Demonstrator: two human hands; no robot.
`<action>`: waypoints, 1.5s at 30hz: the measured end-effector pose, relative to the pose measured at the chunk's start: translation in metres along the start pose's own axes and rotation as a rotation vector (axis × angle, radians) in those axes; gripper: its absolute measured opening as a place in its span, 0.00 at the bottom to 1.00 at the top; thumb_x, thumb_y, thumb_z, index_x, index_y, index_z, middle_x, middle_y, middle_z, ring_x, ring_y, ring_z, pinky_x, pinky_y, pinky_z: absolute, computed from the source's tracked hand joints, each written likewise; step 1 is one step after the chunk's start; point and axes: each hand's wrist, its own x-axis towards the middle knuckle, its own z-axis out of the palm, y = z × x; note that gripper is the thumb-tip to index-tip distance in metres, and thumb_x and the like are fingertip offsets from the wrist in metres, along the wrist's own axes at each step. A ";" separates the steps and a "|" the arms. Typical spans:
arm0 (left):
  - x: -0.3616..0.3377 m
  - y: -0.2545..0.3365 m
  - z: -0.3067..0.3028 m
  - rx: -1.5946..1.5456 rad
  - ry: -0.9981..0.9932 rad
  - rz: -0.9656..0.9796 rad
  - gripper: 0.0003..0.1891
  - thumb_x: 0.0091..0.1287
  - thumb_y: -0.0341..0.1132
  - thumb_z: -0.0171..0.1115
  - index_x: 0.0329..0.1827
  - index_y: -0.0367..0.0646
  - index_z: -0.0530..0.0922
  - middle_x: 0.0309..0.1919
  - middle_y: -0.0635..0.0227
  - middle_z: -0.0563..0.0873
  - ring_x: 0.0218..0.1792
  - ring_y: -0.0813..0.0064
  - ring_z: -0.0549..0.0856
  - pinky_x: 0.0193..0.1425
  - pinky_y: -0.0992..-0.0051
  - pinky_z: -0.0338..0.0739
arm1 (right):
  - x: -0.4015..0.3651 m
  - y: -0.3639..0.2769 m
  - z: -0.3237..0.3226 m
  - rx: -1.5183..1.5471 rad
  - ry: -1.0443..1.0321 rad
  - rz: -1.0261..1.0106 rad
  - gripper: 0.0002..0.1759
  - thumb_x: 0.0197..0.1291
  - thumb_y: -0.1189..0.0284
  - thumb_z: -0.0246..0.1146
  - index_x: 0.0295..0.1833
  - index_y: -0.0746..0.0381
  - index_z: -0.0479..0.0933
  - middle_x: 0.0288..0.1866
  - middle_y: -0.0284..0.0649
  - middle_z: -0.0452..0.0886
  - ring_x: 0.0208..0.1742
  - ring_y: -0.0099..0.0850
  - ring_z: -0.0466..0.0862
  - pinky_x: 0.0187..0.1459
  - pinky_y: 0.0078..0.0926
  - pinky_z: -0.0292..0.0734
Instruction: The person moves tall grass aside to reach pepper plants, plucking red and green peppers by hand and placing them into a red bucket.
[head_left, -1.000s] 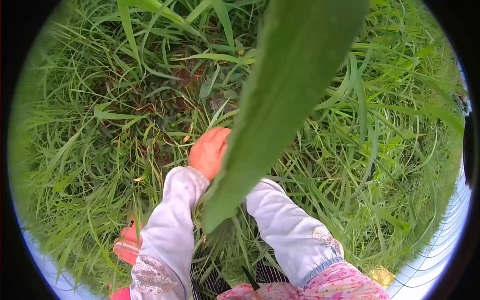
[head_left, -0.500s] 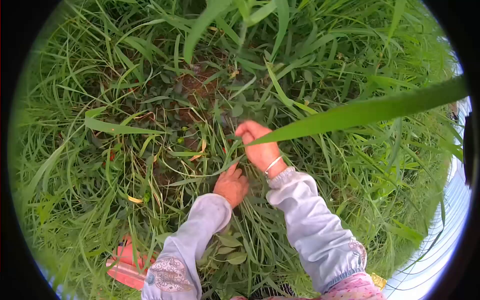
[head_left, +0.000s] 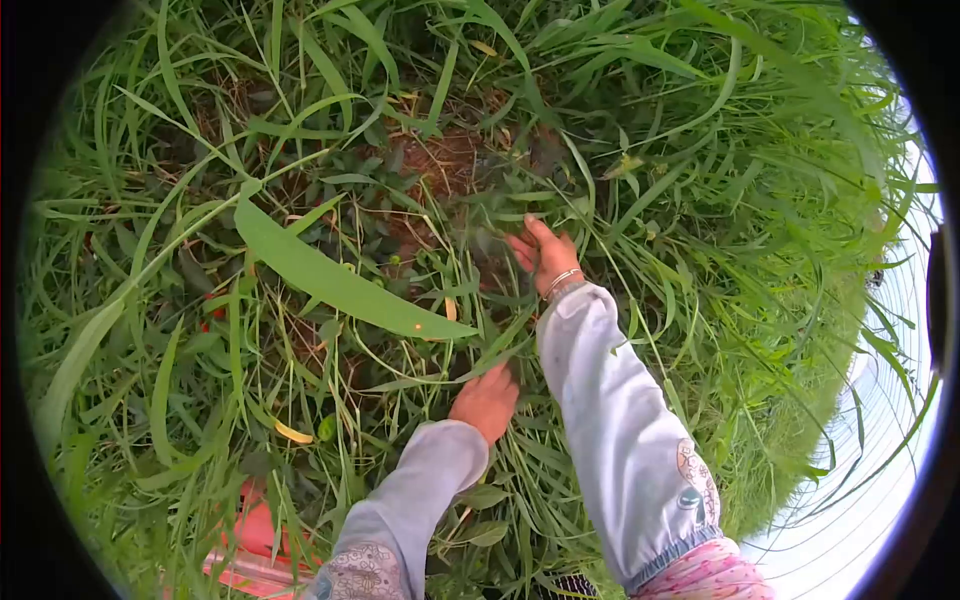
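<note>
My left hand (head_left: pixel 486 402) is low among the grass stems, its back up and its fingertips hidden under leaves; what it may hold does not show. Ahead and to the right, my right hand (head_left: pixel 545 255), with a bracelet at the wrist, has thumb and fingers closing at some leafy stems (head_left: pixel 520 208), partly blurred, and I cannot make out what is between them. Bare brown soil (head_left: pixel 440 160) shows beyond the hands. A broad green blade (head_left: pixel 330 275) hangs in front, left of my hands. Small red spots (head_left: pixel 212 312) show among the leaves at the left.
Tall grass (head_left: pixel 780 250) surrounds the spot. A red container (head_left: pixel 258 530) sits at the lower left beside my left sleeve. A yellow leaf (head_left: pixel 293 432) lies left of my left arm. Pale ribbed sheeting (head_left: pixel 850 500) runs along the right edge.
My right hand has moved slightly up and to the right, and my left hand slightly right. The broad blade over my right hand is gone from there; another now hangs at the left.
</note>
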 end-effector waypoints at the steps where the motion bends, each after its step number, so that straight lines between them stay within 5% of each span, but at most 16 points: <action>1: -0.001 -0.001 0.000 0.002 0.015 0.004 0.07 0.57 0.32 0.53 0.34 0.43 0.78 0.47 0.66 0.78 0.64 0.66 0.69 0.55 0.67 0.72 | 0.001 -0.002 -0.002 -0.011 -0.074 0.030 0.33 0.54 0.62 0.68 0.64 0.60 0.66 0.50 0.39 0.78 0.41 0.26 0.77 0.39 0.27 0.73; 3: -0.002 -0.004 -0.001 0.019 0.017 0.027 0.07 0.57 0.31 0.53 0.35 0.42 0.77 0.47 0.66 0.78 0.64 0.66 0.69 0.55 0.67 0.72 | -0.004 -0.004 -0.003 -0.010 -0.170 -0.006 0.27 0.59 0.65 0.64 0.63 0.60 0.69 0.37 0.32 0.80 0.35 0.21 0.76 0.36 0.18 0.69; 7: -0.001 -0.003 -0.011 -0.015 -0.046 0.027 0.08 0.58 0.32 0.54 0.38 0.42 0.78 0.49 0.65 0.77 0.64 0.64 0.69 0.57 0.66 0.71 | -0.048 -0.011 -0.016 -0.072 -0.441 -0.253 0.20 0.63 0.68 0.59 0.59 0.63 0.73 0.30 0.32 0.79 0.33 0.19 0.76 0.40 0.22 0.71; 13: 0.000 0.020 -0.068 -0.300 0.003 0.035 0.11 0.57 0.36 0.61 0.40 0.40 0.78 0.49 0.62 0.77 0.59 0.61 0.72 0.55 0.62 0.72 | -0.104 -0.015 -0.024 -0.193 -0.524 -0.287 0.21 0.62 0.71 0.60 0.60 0.64 0.73 0.38 0.36 0.82 0.40 0.21 0.77 0.50 0.23 0.69; 16: 0.008 0.015 -0.101 -0.508 -0.153 -0.124 0.13 0.59 0.36 0.60 0.44 0.41 0.79 0.44 0.60 0.81 0.51 0.56 0.78 0.53 0.63 0.74 | -0.107 -0.015 -0.019 -0.132 -0.482 -0.266 0.20 0.61 0.69 0.61 0.59 0.62 0.74 0.44 0.36 0.82 0.45 0.22 0.77 0.50 0.24 0.69; 17: 0.012 0.004 -0.097 -0.507 -0.139 -0.066 0.11 0.60 0.35 0.59 0.44 0.42 0.80 0.39 0.60 0.83 0.42 0.62 0.83 0.48 0.67 0.77 | -0.105 -0.015 -0.014 -0.055 -0.451 -0.241 0.20 0.62 0.68 0.60 0.59 0.61 0.73 0.47 0.35 0.81 0.46 0.22 0.77 0.50 0.24 0.69; 21: 0.029 -0.006 -0.137 -0.867 -0.241 -0.250 0.10 0.64 0.30 0.55 0.45 0.38 0.79 0.37 0.66 0.85 0.37 0.82 0.82 0.40 0.77 0.79 | -0.069 -0.015 -0.009 -0.070 -0.539 -0.072 0.17 0.63 0.69 0.59 0.57 0.57 0.74 0.55 0.30 0.77 0.49 0.21 0.76 0.46 0.23 0.69; 22: 0.033 -0.002 -0.158 -1.133 -0.260 -0.474 0.09 0.64 0.28 0.53 0.43 0.37 0.80 0.35 0.67 0.85 0.37 0.80 0.83 0.37 0.78 0.80 | -0.072 -0.022 -0.001 -0.127 -0.575 -0.014 0.17 0.63 0.69 0.59 0.57 0.56 0.74 0.55 0.30 0.76 0.49 0.21 0.76 0.45 0.23 0.69; 24: 0.035 -0.017 -0.176 -1.125 -0.118 -0.520 0.09 0.64 0.27 0.52 0.42 0.38 0.80 0.33 0.68 0.85 0.36 0.79 0.83 0.34 0.79 0.81 | -0.081 -0.027 0.007 -0.252 -0.540 0.006 0.17 0.63 0.71 0.57 0.57 0.58 0.73 0.51 0.32 0.79 0.50 0.24 0.78 0.48 0.22 0.73; 30: 0.035 -0.071 -0.181 -0.852 0.416 -0.751 0.09 0.63 0.25 0.51 0.41 0.36 0.80 0.31 0.66 0.84 0.32 0.75 0.84 0.30 0.76 0.78 | -0.092 -0.023 0.018 -0.467 -0.817 -0.191 0.20 0.61 0.77 0.58 0.60 0.60 0.70 0.51 0.34 0.78 0.53 0.27 0.79 0.57 0.27 0.72; 33: 0.038 -0.066 -0.188 -0.691 0.466 -0.723 0.08 0.62 0.27 0.53 0.39 0.37 0.81 0.27 0.63 0.85 0.30 0.70 0.84 0.32 0.73 0.77 | -0.103 -0.021 0.019 -0.542 -0.815 -0.226 0.21 0.60 0.76 0.58 0.60 0.60 0.70 0.53 0.34 0.77 0.54 0.26 0.78 0.58 0.26 0.71; 36: 0.029 -0.049 -0.202 -0.366 0.288 -0.744 0.07 0.61 0.28 0.56 0.36 0.33 0.79 0.29 0.59 0.85 0.24 0.69 0.83 0.28 0.71 0.79 | -0.104 -0.019 0.019 -0.600 -0.815 -0.286 0.22 0.58 0.77 0.61 0.60 0.60 0.71 0.51 0.34 0.79 0.53 0.25 0.77 0.57 0.24 0.72; 38: 0.023 -0.035 -0.197 -0.070 0.385 -0.550 0.08 0.57 0.29 0.62 0.40 0.39 0.79 0.36 0.58 0.84 0.28 0.62 0.84 0.33 0.68 0.78 | -0.099 -0.006 0.018 -0.447 -0.830 -0.273 0.22 0.56 0.77 0.63 0.59 0.58 0.73 0.47 0.36 0.81 0.50 0.25 0.79 0.55 0.22 0.73; 40: 0.021 -0.025 -0.199 0.071 0.494 -0.390 0.11 0.56 0.30 0.64 0.42 0.43 0.79 0.40 0.60 0.82 0.30 0.60 0.83 0.35 0.65 0.77 | -0.098 0.000 0.019 -0.661 -0.795 -0.391 0.26 0.52 0.72 0.67 0.59 0.58 0.73 0.48 0.40 0.81 0.50 0.30 0.80 0.54 0.26 0.74; 44: 0.022 -0.045 -0.189 0.396 0.250 -0.288 0.23 0.44 0.30 0.70 0.46 0.45 0.75 0.38 0.64 0.75 0.38 0.61 0.80 0.37 0.63 0.77 | -0.106 0.002 0.020 -1.042 -0.723 -0.654 0.27 0.47 0.71 0.68 0.57 0.56 0.74 0.47 0.42 0.80 0.50 0.37 0.78 0.53 0.32 0.73; 45: 0.023 -0.041 -0.193 0.388 0.253 -0.275 0.17 0.46 0.30 0.67 0.42 0.44 0.76 0.36 0.64 0.75 0.36 0.62 0.80 0.36 0.63 0.78 | -0.113 -0.005 0.021 -1.175 -0.709 -0.727 0.27 0.46 0.71 0.68 0.56 0.56 0.74 0.47 0.42 0.80 0.51 0.39 0.78 0.54 0.34 0.73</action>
